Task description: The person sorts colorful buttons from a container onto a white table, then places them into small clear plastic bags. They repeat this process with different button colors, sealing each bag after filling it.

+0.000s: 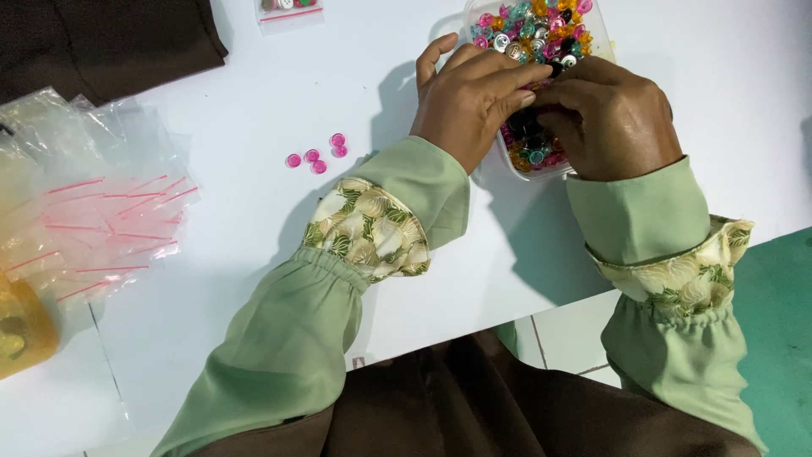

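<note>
Head view, nearest first: brown cloth over the lap, then two pale green sleeves (288,338) with leaf-print cuffs reaching onto the white table (254,101). Left of them lies a heap of small clear zip bags (93,211) with pink seals. Four loose pink buttons (317,155) rest on the table just left of the left hand (469,101). That hand's fingers curl together, tips meeting the right hand (609,114), whose fingers pinch inward; what they grip is hidden. Both hands sit over a clear plastic tub (592,13) of mixed coloured buttons (533,25) at the far edge.
</note>
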